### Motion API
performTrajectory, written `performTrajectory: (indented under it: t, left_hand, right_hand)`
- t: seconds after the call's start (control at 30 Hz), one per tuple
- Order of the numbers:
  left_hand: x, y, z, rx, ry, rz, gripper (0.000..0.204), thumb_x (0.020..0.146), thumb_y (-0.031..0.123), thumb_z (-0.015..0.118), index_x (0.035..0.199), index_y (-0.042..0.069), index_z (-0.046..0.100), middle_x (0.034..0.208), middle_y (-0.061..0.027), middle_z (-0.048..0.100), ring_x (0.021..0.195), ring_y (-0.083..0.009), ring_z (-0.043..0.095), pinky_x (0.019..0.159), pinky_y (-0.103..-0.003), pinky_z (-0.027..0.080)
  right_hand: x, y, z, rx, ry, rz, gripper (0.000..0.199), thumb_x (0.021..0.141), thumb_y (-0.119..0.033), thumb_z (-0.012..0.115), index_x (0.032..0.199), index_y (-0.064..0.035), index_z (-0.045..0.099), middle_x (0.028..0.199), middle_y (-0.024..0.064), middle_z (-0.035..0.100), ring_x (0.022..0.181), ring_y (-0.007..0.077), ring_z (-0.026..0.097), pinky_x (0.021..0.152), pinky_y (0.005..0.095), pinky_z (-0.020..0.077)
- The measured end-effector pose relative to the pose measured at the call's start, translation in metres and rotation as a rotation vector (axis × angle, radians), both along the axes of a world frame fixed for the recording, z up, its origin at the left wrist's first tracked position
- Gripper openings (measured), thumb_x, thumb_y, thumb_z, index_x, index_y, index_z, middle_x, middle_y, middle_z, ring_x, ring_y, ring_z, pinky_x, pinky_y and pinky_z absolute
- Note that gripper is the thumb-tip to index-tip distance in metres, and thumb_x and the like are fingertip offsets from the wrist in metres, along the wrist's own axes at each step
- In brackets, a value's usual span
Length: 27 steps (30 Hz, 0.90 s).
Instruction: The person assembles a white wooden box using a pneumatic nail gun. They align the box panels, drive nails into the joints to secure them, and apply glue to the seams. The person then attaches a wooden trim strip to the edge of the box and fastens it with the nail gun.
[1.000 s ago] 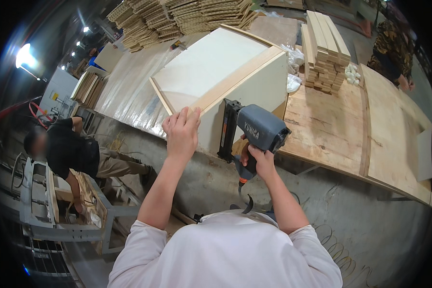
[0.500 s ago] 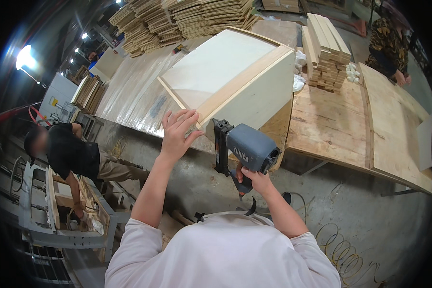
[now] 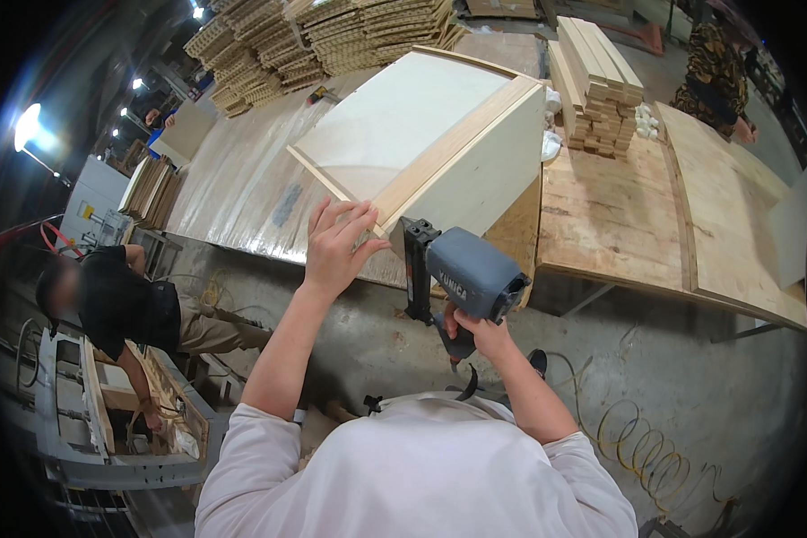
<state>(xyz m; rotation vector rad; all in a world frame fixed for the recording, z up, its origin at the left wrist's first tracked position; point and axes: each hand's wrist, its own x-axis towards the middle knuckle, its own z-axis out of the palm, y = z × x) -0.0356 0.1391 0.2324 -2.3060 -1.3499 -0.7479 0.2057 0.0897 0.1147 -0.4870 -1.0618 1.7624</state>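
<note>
A pale wooden box frame [image 3: 421, 125] lies on the workbench [image 3: 619, 215], one corner toward me. My left hand [image 3: 336, 244] is spread open, fingers resting at the near corner edge of that frame. In my right hand [image 3: 475, 334] I grip the handle of a grey-blue nail gun [image 3: 462, 273], held just in front of the frame's near side, its black magazine pointing down. The gun's nose is close to the frame; contact cannot be told.
A stack of cut wooden slats [image 3: 596, 85] stands on the bench behind the frame. Piles of boards [image 3: 332, 36] fill the back. A person in black [image 3: 121, 305] bends over a machine at left; another person [image 3: 717, 67] is at far right. A coiled air hose [image 3: 637, 448] lies on the floor.
The view has shifted so the frame sits higher and nearer. My right hand has lowered the nail gun away from the frame's side, and my left hand has slid to the corner.
</note>
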Motion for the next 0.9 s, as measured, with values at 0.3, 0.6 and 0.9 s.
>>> performTrajectory:
  t: [0.3,0.6,0.9]
  left_hand:
    - [0.000,-0.001,-0.009,0.033,-0.012,-0.008,0.044,0.067,0.030,0.078,0.103,0.006,0.067,0.108,-0.0064,0.067,0.105,-0.0224,0.057,0.103,-0.045,0.034]
    - [-0.080,0.047,0.011,-0.124,0.022,-0.066,0.044,0.068,0.031,0.078,0.102,0.011,0.061,0.113,-0.0053,0.061,0.112,-0.0239,0.053,0.109,-0.045,0.029]
    - [-0.025,0.037,-0.023,0.055,-0.173,0.022,0.039,0.062,0.031,0.082,0.087,0.011,0.060,0.092,-0.0031,0.055,0.094,-0.0245,0.052,0.095,-0.043,0.034]
  right_hand:
    - [-0.005,-0.008,0.005,-0.009,-0.032,-0.052,0.005,0.087,-0.005,0.058,0.086,-0.0026,0.055,0.067,0.0049,0.056,0.060,0.0147,0.054,0.058,0.0303,0.0443]
    - [0.004,-0.032,-0.002,0.095,-0.010,-0.065,0.009,0.088,-0.010,0.061,0.088,-0.0037,0.055,0.072,0.0056,0.056,0.061,0.0143,0.053,0.058,0.0297,0.0432]
    - [0.029,-0.073,-0.020,0.363,-0.558,-0.396,0.041,0.081,-0.007,0.066,0.119,-0.0008,0.055,0.119,0.0094,0.059,0.111,0.0215,0.053,0.093,0.0327,0.0425]
